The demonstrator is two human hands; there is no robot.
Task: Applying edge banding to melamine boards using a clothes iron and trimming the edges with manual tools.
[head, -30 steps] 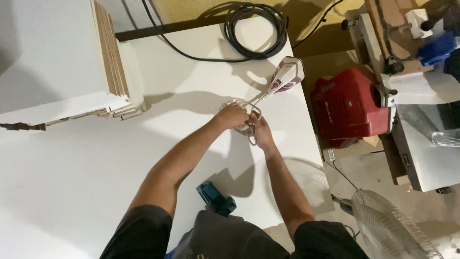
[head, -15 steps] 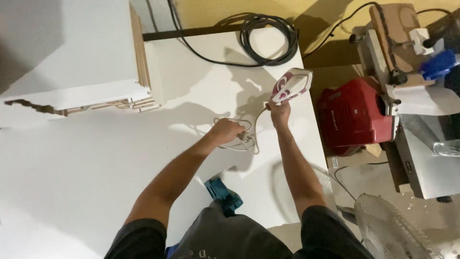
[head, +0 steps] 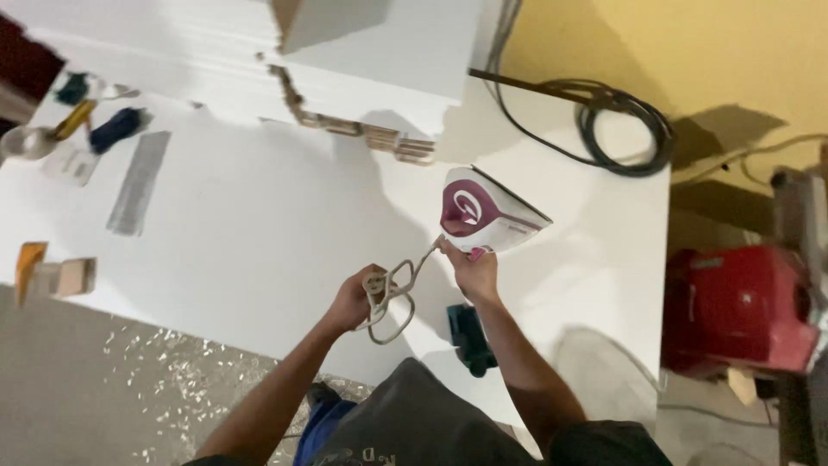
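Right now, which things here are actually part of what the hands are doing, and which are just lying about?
In hand:
- clothes iron, white and magenta, right hand at its rear end
- iron's cord, looped in the left hand

Lying about:
- black cable coil
- stacked white boards
- teal tool at the table edge
- red machine beside the table
- grey strip

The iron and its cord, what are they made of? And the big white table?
The iron looks like smooth, shiny plastic, white with a dark pink panel. Its cord, looped in the left hand and touched by the right hand, looks pale, soft and bendy, maybe cloth-covered. The table looks like flat, matte, white-coated board.
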